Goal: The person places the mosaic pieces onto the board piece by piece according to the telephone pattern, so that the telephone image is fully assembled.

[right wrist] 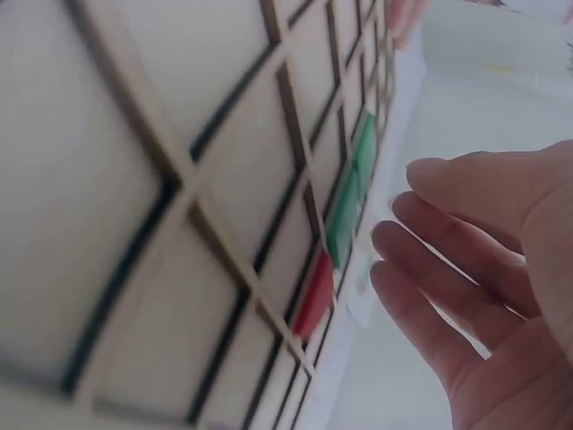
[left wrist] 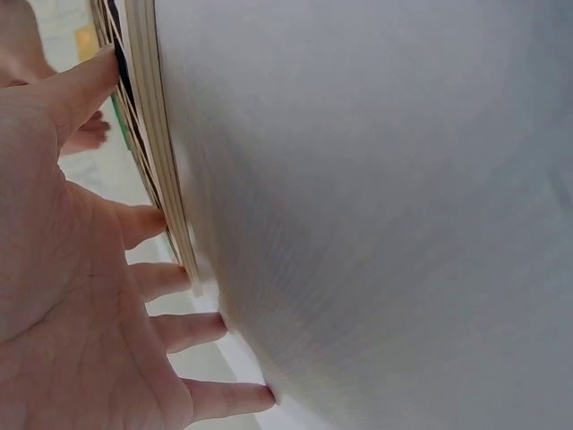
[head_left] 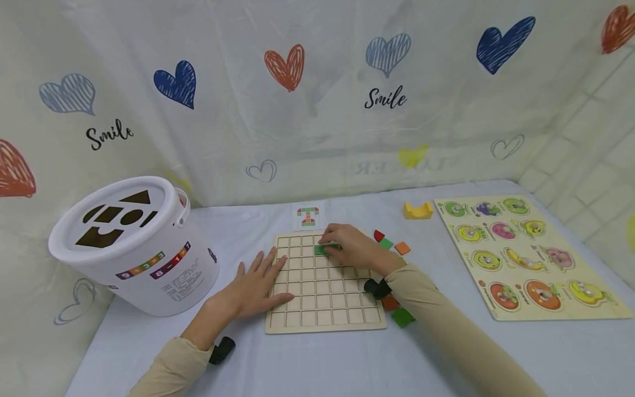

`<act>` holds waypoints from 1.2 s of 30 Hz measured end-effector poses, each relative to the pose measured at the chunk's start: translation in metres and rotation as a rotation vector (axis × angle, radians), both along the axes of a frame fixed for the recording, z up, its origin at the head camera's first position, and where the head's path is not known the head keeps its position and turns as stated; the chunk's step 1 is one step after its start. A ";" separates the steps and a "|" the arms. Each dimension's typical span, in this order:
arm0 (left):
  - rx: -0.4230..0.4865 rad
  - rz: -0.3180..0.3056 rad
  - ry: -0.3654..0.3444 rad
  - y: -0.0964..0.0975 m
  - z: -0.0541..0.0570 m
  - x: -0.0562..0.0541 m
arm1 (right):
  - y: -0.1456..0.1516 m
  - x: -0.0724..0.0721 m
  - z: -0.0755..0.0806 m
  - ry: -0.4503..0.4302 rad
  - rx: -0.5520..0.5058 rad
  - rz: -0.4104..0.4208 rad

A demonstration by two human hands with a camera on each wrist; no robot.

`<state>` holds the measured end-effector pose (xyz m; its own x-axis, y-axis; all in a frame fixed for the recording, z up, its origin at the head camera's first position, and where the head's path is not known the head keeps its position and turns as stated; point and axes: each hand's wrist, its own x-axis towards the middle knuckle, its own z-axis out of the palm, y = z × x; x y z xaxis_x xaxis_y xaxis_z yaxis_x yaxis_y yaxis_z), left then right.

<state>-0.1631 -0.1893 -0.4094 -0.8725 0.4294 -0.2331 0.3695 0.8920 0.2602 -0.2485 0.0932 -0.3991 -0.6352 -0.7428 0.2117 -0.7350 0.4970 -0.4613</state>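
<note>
A wooden grid board [head_left: 322, 318] lies flat on the table. My left hand [head_left: 255, 286] rests spread at its left side, thumb and some fingers over the edge; in the left wrist view, fingertips touch the board's side and the white cloth. Over the far rows is my right hand [head_left: 353, 248], fingers loosely bent beside a green tile [head_left: 319, 250]. The right wrist view shows nothing between those fingers; green tiles [right wrist: 345, 224] and a red rounded piece [right wrist: 314, 297] sit in the grid cells. Part of the board is hidden under the right hand.
Behind the board lies a pattern card [head_left: 308, 217]. Loose pieces, including an orange square [head_left: 403, 248] and a green piece [head_left: 403, 317], lie along its right side. A white bucket [head_left: 163, 270] stands left; a yellow block [head_left: 418, 210] and a fruit puzzle board [head_left: 528, 311] are right.
</note>
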 end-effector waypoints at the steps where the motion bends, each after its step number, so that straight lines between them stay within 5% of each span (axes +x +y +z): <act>1: -0.001 0.001 0.000 0.000 0.000 0.000 | 0.005 0.001 0.002 -0.011 -0.009 -0.010; 9: 0.016 -0.002 0.003 -0.001 0.001 0.002 | 0.055 0.002 0.013 -0.049 -0.033 -0.090; 19: 0.022 0.004 -0.003 -0.001 0.001 0.004 | 0.111 0.006 0.003 -0.079 -0.039 -0.159; 25: 0.024 -0.001 -0.007 0.000 0.001 0.005 | 0.125 0.007 -0.004 -0.077 0.036 -0.175; 36: 0.031 -0.013 -0.002 0.002 0.001 0.005 | 0.125 0.001 -0.009 -0.067 0.011 -0.132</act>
<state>-0.1586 -0.1874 -0.4080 -0.8661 0.4479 -0.2218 0.3806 0.8787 0.2882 -0.2474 0.2178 -0.4084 -0.7397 -0.6542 0.1578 -0.6308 0.5924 -0.5012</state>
